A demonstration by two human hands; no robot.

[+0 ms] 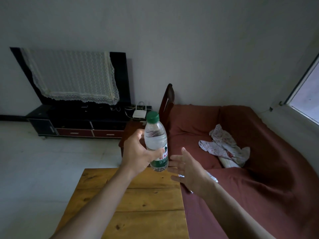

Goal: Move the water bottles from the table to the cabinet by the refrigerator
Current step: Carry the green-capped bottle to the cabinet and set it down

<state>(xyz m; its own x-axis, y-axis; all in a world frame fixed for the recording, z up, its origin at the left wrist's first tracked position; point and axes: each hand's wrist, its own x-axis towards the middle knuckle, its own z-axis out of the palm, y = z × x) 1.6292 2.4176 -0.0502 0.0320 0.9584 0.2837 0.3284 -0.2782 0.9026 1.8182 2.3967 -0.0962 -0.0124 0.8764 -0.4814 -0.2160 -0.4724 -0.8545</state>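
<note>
Head view is showing the left hand gripping the clear green-capped plastic water bottle upright above the wooden plank table; the right hand is hovering empty, fingers spread, just beside it.

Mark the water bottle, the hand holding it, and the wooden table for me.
water bottle (155,138): head view, on the clear upper body.
left hand (136,152): head view, on the back of the hand.
wooden table (138,213): head view, on the bare top.

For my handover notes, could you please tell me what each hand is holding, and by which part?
Left hand grips the green-capped clear plastic water bottle around its middle; right hand holds nothing.
</note>
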